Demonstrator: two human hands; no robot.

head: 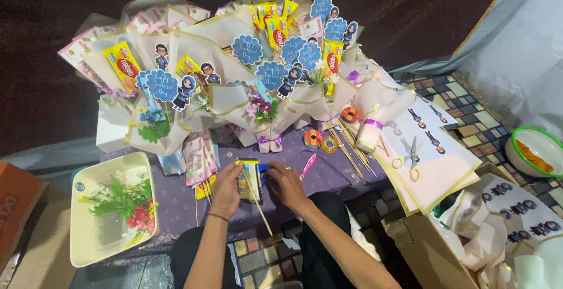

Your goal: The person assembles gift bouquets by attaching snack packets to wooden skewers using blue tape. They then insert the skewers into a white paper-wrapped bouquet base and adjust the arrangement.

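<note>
Yellow shows on the small snack pack (249, 178) that you hold near the middle of the frame, low down over the purple cloth (176, 204). Your left hand (226, 188) grips the pack's left side with bent fingers. Your right hand (285, 184) closes on its right side. A thin wooden stick (259, 205) lies against the pack and points down toward your lap.

Just right of your right hand lies a pink pen (307, 166). Above it sit rolls of tape (320, 141), and more sticks (352, 148) fan out beside them. Scissors (411, 159) rest on a pile of pink and white paper sheets (440, 171) at the right.

In the lower left of the frame, a cream tray (88, 242) holds green, red and yellow fake flowers (126, 204). Across the top, many wrapped bouquets (234, 72) lean together, with blue round tags and little cartoon figures. At the far right edge sits a white bowl with a green rim (535, 151).
</note>
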